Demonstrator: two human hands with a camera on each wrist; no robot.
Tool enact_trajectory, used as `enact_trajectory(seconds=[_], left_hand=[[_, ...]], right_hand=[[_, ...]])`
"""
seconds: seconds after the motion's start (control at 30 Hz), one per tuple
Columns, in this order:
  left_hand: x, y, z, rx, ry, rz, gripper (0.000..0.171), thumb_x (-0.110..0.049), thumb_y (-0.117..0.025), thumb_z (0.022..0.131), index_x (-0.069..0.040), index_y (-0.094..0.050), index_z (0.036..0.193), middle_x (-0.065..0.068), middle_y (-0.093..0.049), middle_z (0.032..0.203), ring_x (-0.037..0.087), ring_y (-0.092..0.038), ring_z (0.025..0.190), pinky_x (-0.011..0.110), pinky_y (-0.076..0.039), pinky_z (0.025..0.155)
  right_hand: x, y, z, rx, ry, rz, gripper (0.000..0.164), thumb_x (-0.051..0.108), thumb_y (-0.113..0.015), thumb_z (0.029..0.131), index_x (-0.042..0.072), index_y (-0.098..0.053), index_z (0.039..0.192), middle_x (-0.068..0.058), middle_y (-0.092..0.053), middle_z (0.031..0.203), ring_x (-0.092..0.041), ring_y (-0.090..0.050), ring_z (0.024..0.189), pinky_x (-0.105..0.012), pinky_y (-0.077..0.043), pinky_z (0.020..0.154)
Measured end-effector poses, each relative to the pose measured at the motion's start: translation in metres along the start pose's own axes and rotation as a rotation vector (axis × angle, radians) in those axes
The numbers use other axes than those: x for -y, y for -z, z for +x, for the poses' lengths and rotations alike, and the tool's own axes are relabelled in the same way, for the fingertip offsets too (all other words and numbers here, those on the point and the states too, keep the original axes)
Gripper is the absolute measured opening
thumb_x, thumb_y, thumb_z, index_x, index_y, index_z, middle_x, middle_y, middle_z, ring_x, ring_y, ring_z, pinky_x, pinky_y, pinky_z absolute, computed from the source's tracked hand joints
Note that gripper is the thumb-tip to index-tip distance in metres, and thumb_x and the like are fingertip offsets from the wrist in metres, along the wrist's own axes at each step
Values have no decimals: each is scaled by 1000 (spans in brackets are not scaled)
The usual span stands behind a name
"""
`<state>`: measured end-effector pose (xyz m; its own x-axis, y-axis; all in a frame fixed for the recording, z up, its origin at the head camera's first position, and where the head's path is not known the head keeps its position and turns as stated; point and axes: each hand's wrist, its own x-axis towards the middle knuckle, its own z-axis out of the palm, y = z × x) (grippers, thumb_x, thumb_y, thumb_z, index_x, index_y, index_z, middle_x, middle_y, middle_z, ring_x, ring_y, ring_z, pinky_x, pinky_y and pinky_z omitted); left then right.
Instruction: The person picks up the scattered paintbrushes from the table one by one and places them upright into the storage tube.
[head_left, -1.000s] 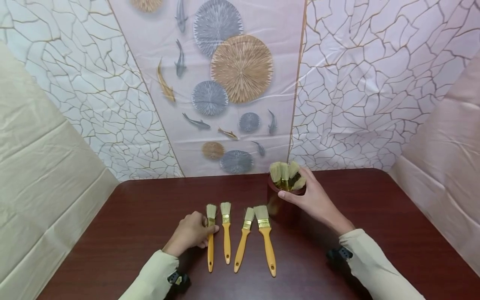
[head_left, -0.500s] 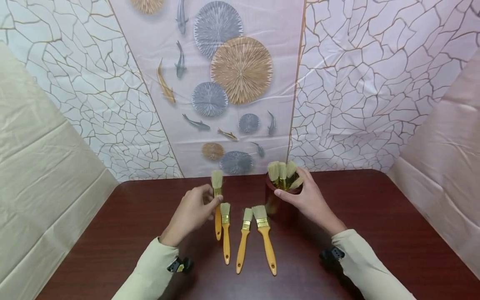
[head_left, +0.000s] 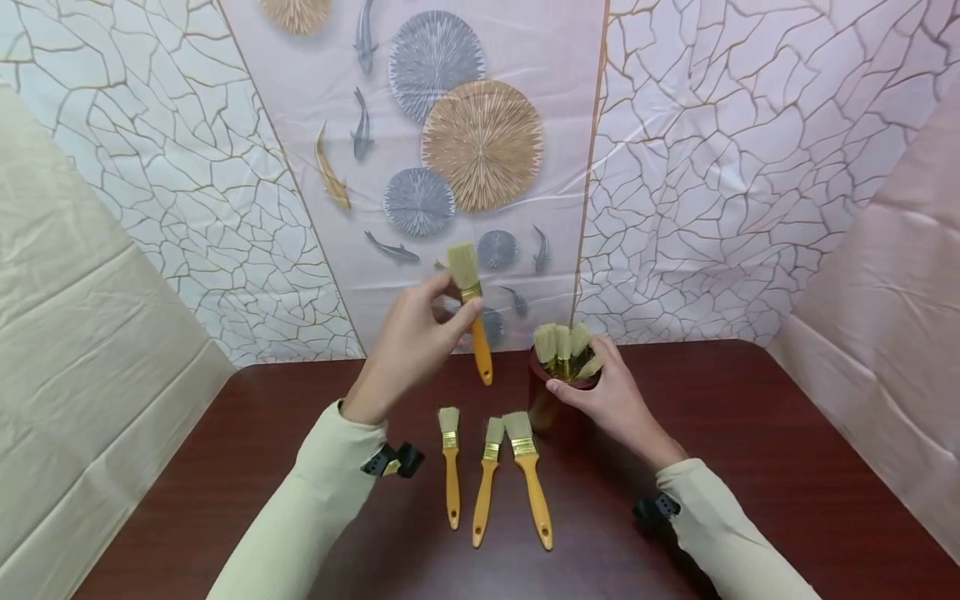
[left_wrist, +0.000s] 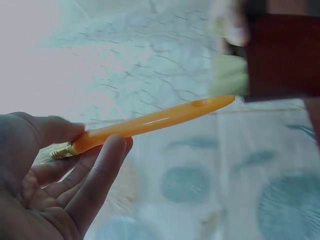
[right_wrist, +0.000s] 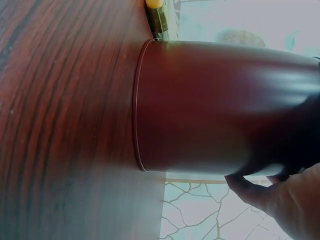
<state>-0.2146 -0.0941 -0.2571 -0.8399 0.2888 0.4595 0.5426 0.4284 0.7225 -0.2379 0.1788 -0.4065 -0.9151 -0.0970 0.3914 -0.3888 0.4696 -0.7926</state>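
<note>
My left hand (head_left: 412,333) pinches a paintbrush (head_left: 482,350) with a yellow handle, bristles up, in the air above the table. In the left wrist view, thumb and fingers grip that paintbrush (left_wrist: 160,118) near its metal band, and the handle stretches away from the palm. My right hand (head_left: 618,404) grips the rim of a dark red-brown round holder (head_left: 547,408), which stands upright with several brushes in it, bristles up. The right wrist view has the holder (right_wrist: 215,105) from the side, with part of the right hand (right_wrist: 285,200) at its upper end.
Three more paintbrushes lie on the dark wooden table (head_left: 187,475): a narrow left brush (head_left: 452,475), a middle brush (head_left: 485,492) and a wider right brush (head_left: 534,492). A patterned cloth (head_left: 675,208) hangs behind the table.
The left hand has lifted the leftmost paintbrush off the table, moving it up and to the right. The right hand stays on the holder, which has shifted barely at all.
</note>
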Motion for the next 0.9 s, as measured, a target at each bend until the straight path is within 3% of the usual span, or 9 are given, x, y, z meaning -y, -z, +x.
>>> enact_trajectory(seconds=[0.23, 0.37, 0.5, 0.63, 0.7, 0.8, 0.9], left_hand=[[-20, -27, 28, 49, -68, -110, 22, -21, -62, 109, -2, -72, 106, 12, -73, 105, 22, -76, 77, 32, -62, 65], [-15, -47, 38, 63, -116, -91, 17, -19, -65, 107, -3, -71, 107, 11, -73, 104, 19, -75, 72, 30, -60, 65], [-5, -60, 46, 95, -89, -104, 19, -14, -70, 104, -4, -67, 120, 12, -72, 109, 22, -77, 82, 30, -62, 69], [6, -66, 52, 163, -46, -33, 29, -10, -74, 100, -6, -65, 127, 11, -71, 114, 25, -76, 99, 29, -62, 75], [12, -69, 55, 201, -52, 40, 27, -12, -75, 100, -7, -66, 125, 8, -73, 111, 22, -76, 99, 28, -60, 77], [20, -74, 59, 261, -64, 137, 12, -16, -72, 103, -7, -71, 109, 6, -74, 102, 17, -73, 91, 27, -56, 76], [25, -80, 61, 334, -67, 215, 17, -22, -67, 106, -8, -74, 102, 6, -74, 105, 19, -70, 97, 33, -55, 85]], right_hand=[[-4, -2, -1, -2, -2, -2, 87, 32, -87, 89, 7, -43, 159, -16, -46, 147, -33, -48, 130, -56, -39, 110], [-4, -3, -1, 8, -4, 2, 86, 34, -88, 88, 10, -45, 158, -14, -46, 146, -32, -49, 130, -55, -39, 109], [-3, -3, -2, 14, -8, 14, 85, 36, -88, 88, 14, -46, 158, -12, -46, 145, -30, -49, 129, -56, -39, 109], [-2, -3, -1, 17, -5, 9, 85, 38, -88, 88, 15, -46, 158, -11, -46, 144, -29, -50, 126, -54, -41, 107], [-1, -2, -1, 14, -1, 4, 86, 38, -88, 88, 15, -45, 158, -11, -46, 143, -29, -50, 125, -52, -42, 106], [-1, -2, 0, 7, 5, 3, 86, 36, -89, 88, 13, -45, 158, -11, -46, 143, -28, -51, 124, -51, -42, 105], [-2, -1, 0, 1, 9, 6, 85, 34, -89, 88, 12, -46, 157, -11, -47, 142, -28, -51, 123, -50, -42, 104]])
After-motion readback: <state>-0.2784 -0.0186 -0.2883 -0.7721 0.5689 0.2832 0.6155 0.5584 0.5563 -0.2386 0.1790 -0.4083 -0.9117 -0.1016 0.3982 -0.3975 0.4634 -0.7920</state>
